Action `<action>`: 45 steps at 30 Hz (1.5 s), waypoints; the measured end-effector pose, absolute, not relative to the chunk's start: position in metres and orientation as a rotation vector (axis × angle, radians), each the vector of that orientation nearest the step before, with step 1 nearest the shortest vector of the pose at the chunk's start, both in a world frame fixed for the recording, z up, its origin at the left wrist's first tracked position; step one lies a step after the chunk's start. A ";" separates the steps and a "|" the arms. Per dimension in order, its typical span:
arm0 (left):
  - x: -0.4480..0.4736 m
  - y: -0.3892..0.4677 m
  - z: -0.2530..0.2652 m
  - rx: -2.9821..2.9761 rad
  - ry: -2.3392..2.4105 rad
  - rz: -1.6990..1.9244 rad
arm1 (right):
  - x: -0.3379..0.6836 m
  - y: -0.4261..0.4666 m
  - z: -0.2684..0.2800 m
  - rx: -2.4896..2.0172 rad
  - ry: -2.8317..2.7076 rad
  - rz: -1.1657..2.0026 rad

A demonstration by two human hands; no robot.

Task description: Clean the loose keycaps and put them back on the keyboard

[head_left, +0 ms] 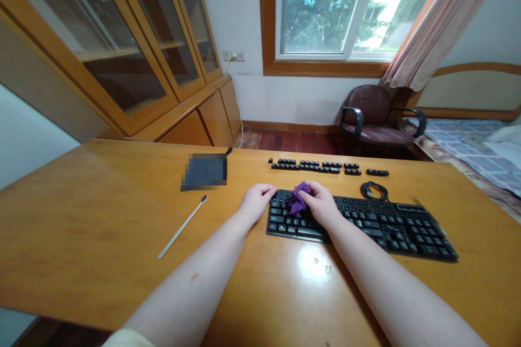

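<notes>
A black computer keyboard (368, 223) lies at a slant on the wooden table. At its upper left corner, my left hand (255, 205) grips the edge between thumb and fingers. My right hand (323, 206) is closed on a crumpled purple cloth (298, 201), which presses against the keys on the left part of the keyboard. The cloth and my hand hide some of the keys. Behind the keyboard, loose black keycaps (306, 167) stand in two rows on the table. The coiled black cable (374, 192) rests just behind the keyboard's upper edge.
Left of my hands lies a thin, pale-handled brush (184, 226) with a dark tip. A dark pouch (203, 171), blurred out, sits farther back on the table (101, 211). Beyond are a glass-doored cabinet (150, 38), an office chair (372, 114) and a bed (459, 138).
</notes>
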State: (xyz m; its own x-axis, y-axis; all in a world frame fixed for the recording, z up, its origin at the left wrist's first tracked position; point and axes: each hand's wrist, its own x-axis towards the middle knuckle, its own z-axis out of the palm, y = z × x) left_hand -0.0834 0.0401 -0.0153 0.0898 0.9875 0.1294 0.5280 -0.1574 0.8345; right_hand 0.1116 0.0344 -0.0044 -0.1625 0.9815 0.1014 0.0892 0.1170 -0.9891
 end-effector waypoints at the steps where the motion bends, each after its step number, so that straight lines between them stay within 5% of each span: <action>1: -0.084 0.040 -0.015 1.785 1.498 0.959 | 0.111 0.034 -0.004 -1.120 -1.445 1.196; 45: -0.086 0.038 -0.014 1.818 1.541 0.847 | 0.113 0.036 -0.008 -1.058 -1.444 1.247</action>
State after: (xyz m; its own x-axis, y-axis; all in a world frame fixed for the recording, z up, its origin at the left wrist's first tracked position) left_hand -0.0858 0.0383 -0.0138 0.1214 0.9888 0.0873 0.6037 -0.1433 0.7842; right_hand 0.1129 0.0360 -0.0083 -0.2033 0.9733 0.1064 0.0366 0.1161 -0.9926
